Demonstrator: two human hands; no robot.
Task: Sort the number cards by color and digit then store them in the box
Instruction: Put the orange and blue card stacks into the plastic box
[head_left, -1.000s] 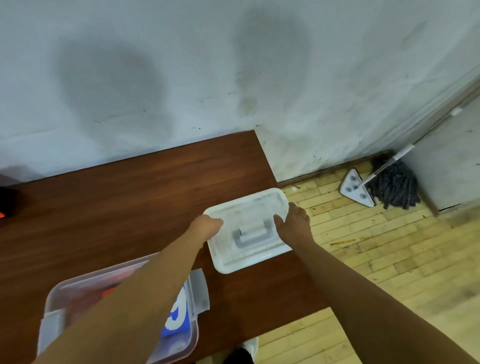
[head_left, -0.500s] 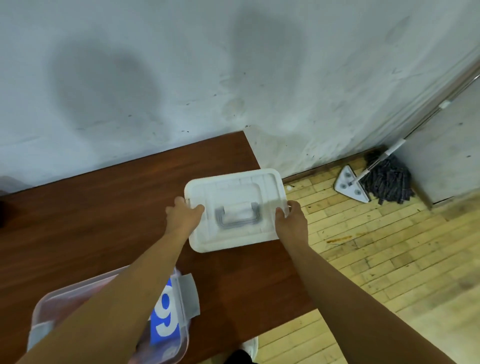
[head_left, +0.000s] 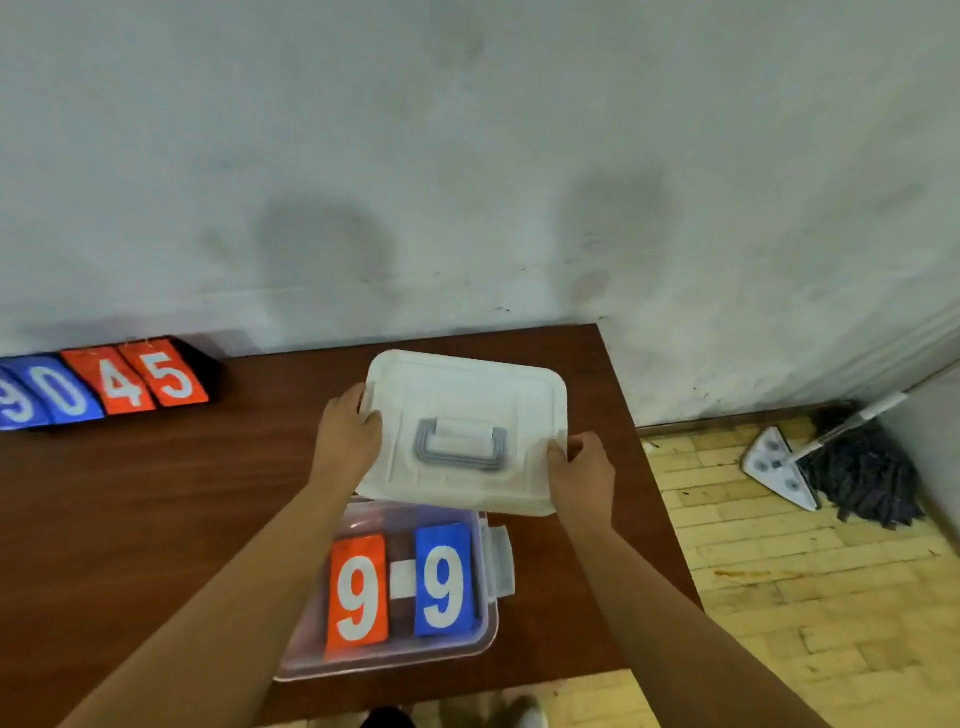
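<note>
A brown wooden table (head_left: 156, 519) bears the clear plastic box (head_left: 488, 631); the white plastic lid with grey handle (head_left: 467, 395) hangs over its far edge; an orange 9 card (head_left: 357, 597) and a blue 9 card (head_left: 444, 579) lie inside; the left hand (head_left: 345, 441) and right hand (head_left: 584, 475) grip the lid's ends.

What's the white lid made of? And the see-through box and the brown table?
The white lid looks like moulded plastic: milky, slightly glossy, with raised ridges. The see-through box seems to be clear plastic: colours behind it show through its walls. The brown table looks like wood or wood-look laminate: reddish grain lines, soft sheen.
</note>
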